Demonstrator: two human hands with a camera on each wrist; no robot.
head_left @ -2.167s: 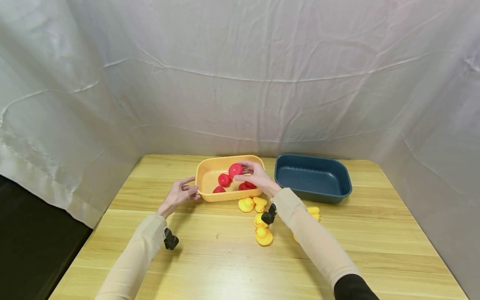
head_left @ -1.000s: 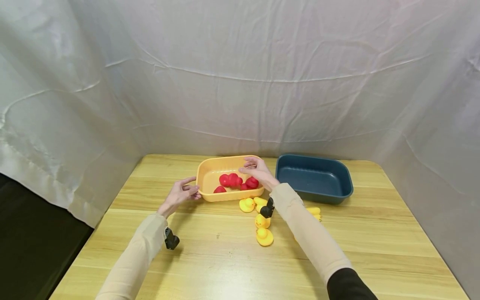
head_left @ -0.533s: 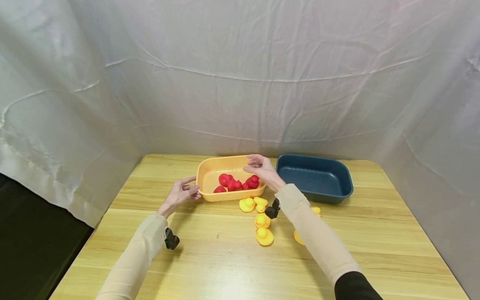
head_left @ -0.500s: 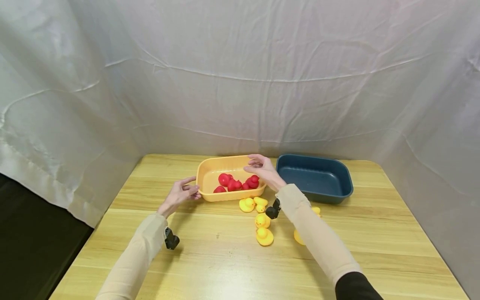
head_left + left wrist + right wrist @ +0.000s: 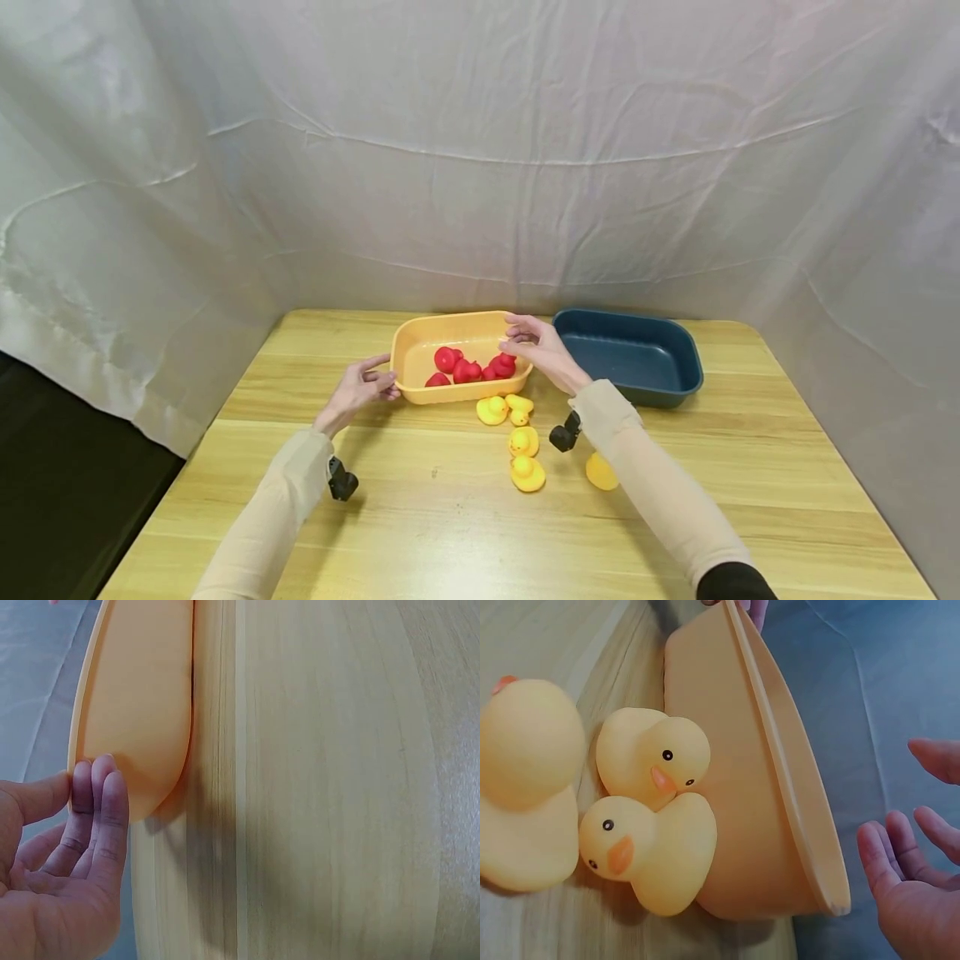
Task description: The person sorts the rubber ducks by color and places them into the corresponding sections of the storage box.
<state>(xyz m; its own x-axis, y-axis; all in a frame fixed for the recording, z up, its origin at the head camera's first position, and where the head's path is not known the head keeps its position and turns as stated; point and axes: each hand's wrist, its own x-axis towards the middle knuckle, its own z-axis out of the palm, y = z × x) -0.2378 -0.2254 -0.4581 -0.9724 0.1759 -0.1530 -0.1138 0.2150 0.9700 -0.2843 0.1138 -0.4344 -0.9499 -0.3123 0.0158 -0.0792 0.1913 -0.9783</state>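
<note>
Left hand (image 5: 352,392) pinches an orange tub (image 5: 450,395) by its rim; right hand (image 5: 546,354), fingers parted, holds nothing near red toys (image 5: 467,372).

The right sleeve (image 5: 663,492) partly hides a yellow duck (image 5: 600,472) — the orange tub's rim (image 5: 459,392), part of a red toy (image 5: 437,379).

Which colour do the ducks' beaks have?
The beaks are orange, seen best in the right wrist view.

Orange bin (image 5: 450,394), rounded corners, upright; small red toys (image 5: 465,372) lying inside.
</note>
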